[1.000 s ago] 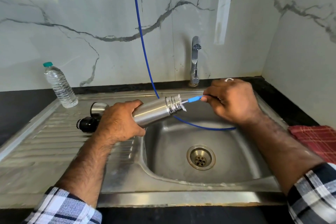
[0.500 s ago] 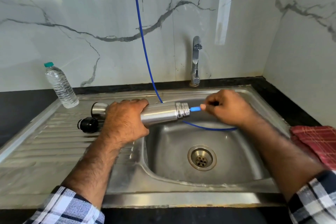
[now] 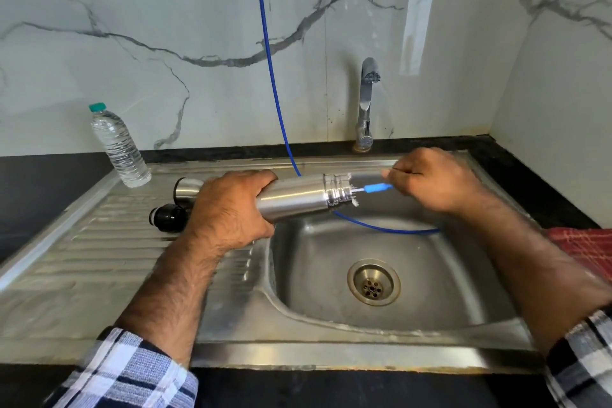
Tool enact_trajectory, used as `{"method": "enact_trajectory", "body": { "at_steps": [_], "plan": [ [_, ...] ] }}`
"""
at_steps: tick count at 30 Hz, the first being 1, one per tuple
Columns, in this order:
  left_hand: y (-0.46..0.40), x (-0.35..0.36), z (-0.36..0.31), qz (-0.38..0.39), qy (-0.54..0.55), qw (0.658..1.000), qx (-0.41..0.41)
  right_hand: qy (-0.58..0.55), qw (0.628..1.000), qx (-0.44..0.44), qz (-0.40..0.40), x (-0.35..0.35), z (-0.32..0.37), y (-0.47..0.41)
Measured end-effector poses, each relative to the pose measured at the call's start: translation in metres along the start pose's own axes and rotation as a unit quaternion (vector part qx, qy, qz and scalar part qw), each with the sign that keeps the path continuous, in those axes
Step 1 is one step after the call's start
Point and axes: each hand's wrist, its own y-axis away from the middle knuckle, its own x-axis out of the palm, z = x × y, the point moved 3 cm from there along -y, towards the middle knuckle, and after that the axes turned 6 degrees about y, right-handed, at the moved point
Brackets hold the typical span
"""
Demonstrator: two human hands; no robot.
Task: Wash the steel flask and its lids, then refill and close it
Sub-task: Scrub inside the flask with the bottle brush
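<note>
The steel flask [image 3: 294, 200] lies on its side above the left edge of the sink [image 3: 331, 354], mouth toward the right, with brush [image 3: 377, 188] bristles showing at the neck. Washing is judged midway: the steel lid [image 3: 186, 187] and black stopper [image 3: 167, 217] wait left of the sink basin; rinsing, refilling and closing remain. The left hand [image 3: 231, 209] wraps the flask's body; the right hand [image 3: 433, 182] pinches the brush handle, fingers curled.
</note>
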Motion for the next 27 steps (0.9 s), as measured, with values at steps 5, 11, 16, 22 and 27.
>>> {"method": "enact_trajectory", "body": {
  "at_steps": [5,11,16,22,27],
  "plan": [
    [-0.004,0.002,-0.008,0.004,0.024,1.0,-0.01,0.101,0.983,-0.036,-0.151,-0.021,-0.005,0.007],
    [0.0,0.013,-0.014,0.007,0.026,1.0,0.0,0.117,0.964,-0.086,-0.22,-0.017,0.018,0.006],
    [-0.005,0.001,0.002,-0.008,0.031,0.999,-0.021,0.103,0.962,-0.091,-0.238,-0.023,-0.005,0.005],
    [-0.001,0.007,0.003,0.004,0.032,0.999,-0.028,0.083,0.963,-0.039,-0.253,-0.03,-0.014,0.009],
    [-0.003,0.01,-0.01,-0.016,0.03,0.999,-0.008,0.097,0.958,-0.116,-0.244,-0.012,0.011,0.003]
  ]
}}
